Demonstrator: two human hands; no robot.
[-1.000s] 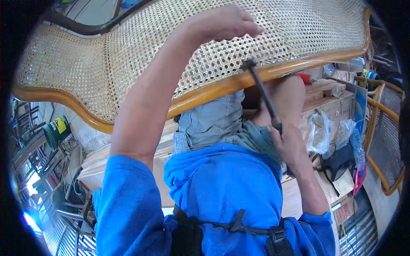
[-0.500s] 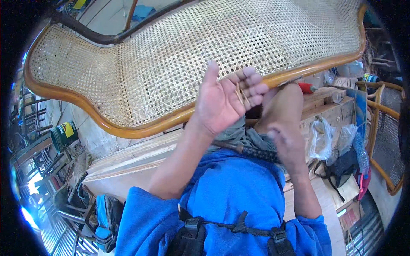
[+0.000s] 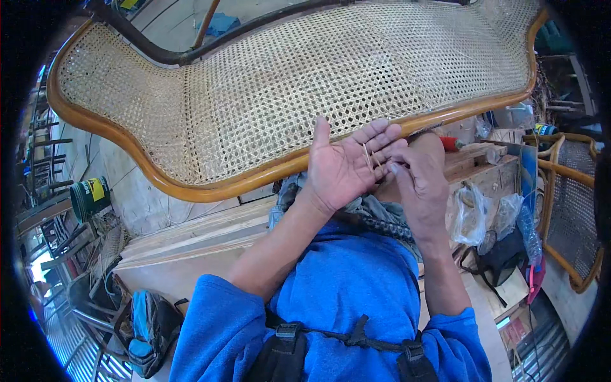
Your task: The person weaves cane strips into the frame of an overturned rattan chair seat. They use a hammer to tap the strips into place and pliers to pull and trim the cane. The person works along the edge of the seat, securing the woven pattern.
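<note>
Palm up, my left hand lies open with its fingers stretched out. A few short, thin, pale slivers, like bits of cane or wood, rest across its fingers. My right hand is closed in a pinch at the fingertips of the left; what it pinches, if anything, is too small to make out. Just beyond both hands is a woven cane panel, set in a curved, varnished brown wooden frame. The left hand is in front of the frame's near edge.
Stacked boards lie to the left. A dark green bucket and a backpack are farther left. At right are a wooden bench, plastic bags, a red cylindrical object and another cane-and-wood piece.
My right hand has moved up to the left hand's fingertips and closed into a pinch. My left hand has shifted slightly down and right, still palm up with the slivers on it.
</note>
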